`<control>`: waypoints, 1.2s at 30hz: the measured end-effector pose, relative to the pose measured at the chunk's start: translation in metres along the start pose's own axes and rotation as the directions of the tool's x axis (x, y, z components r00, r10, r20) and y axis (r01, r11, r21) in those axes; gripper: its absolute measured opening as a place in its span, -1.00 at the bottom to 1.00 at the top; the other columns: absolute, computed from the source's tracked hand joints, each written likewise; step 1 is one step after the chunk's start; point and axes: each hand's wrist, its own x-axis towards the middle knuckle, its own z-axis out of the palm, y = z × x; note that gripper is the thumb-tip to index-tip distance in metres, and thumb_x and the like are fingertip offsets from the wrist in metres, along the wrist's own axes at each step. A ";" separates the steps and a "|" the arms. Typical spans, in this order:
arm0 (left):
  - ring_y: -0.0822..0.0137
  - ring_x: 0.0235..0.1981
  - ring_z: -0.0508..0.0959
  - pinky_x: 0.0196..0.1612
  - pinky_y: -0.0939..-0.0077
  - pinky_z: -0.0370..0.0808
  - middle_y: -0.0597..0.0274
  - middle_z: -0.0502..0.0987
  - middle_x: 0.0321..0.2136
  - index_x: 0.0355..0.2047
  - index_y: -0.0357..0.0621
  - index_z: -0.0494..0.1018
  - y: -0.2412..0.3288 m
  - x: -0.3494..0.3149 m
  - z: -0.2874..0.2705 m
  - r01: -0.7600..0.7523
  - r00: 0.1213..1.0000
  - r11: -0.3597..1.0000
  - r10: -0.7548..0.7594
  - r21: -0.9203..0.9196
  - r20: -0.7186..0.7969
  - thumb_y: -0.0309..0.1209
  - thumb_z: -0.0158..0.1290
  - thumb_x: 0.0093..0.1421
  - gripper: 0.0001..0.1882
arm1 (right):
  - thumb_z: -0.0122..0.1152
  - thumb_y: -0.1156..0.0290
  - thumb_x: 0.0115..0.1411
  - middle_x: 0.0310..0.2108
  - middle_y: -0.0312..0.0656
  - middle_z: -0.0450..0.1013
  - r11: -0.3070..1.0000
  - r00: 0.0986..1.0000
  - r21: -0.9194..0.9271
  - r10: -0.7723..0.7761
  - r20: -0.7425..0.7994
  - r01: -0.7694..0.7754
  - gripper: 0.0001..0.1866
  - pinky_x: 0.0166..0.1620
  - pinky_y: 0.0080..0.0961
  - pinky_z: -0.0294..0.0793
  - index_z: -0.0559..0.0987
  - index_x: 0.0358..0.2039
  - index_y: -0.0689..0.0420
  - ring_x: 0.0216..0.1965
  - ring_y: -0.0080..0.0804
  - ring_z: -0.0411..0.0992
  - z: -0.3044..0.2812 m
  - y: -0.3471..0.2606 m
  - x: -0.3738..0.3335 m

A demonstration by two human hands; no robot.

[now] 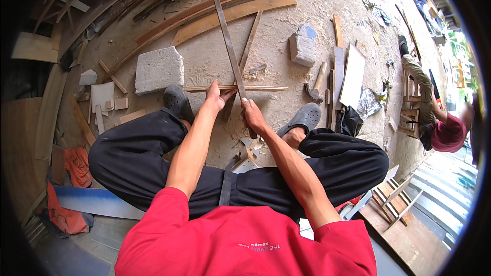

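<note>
My left hand is closed around thin wooden strips that lie crosswise in front of me. A long, narrow, flat grey-brown bar is gripped near its lower end by my right hand. The bar slants away to the upper left and crosses over the strips; whether it is metal or wood I cannot tell. Under it, a wooden batten slants the other way. My feet in grey clogs are on either side, and the strips' left part passes close to the left clog.
A white block stands left, another block right. A hammer lies near the right clog, beside boards. Long planks lie across the far ground. At far right a person in a dark red shirt sits.
</note>
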 end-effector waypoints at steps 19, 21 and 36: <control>-0.14 -0.06 0.52 -0.10 -0.08 0.64 -0.21 0.36 0.01 0.12 -0.33 0.12 0.000 -0.011 0.005 -0.020 1.000 1.000 0.020 -0.002 -0.007 -0.15 -0.21 0.40 -0.51 | -0.18 -0.09 0.38 -0.63 -0.32 0.21 1.000 1.000 0.015 0.007 0.016 -0.008 -0.55 -0.60 -0.50 0.22 0.32 -0.30 0.08 -0.69 -0.53 0.17 -0.002 0.001 0.000; -0.14 -0.07 0.52 -0.10 -0.09 0.64 -0.21 0.36 0.00 0.12 -0.33 0.12 0.001 -0.009 0.003 -0.023 1.000 1.000 0.023 0.001 -0.010 -0.15 -0.19 0.39 -0.51 | -0.18 -0.10 0.38 -0.63 -0.33 0.21 1.000 1.000 0.017 0.013 0.022 -0.013 -0.55 -0.60 -0.51 0.21 0.32 -0.30 0.08 -0.69 -0.53 0.17 0.000 0.000 0.000; -0.08 -0.15 0.54 -0.07 -0.12 0.61 -0.06 0.44 -0.25 -0.30 -0.22 0.25 0.000 0.004 -0.006 -0.004 0.998 1.000 0.002 -0.030 -0.058 -0.33 -0.06 0.16 -0.78 | -0.08 -0.15 0.33 -0.63 -0.28 0.35 0.917 0.885 -0.390 -0.250 -0.393 0.085 -0.44 -0.64 -0.45 0.28 0.45 -0.35 0.18 -0.68 -0.53 0.29 -0.097 0.007 0.046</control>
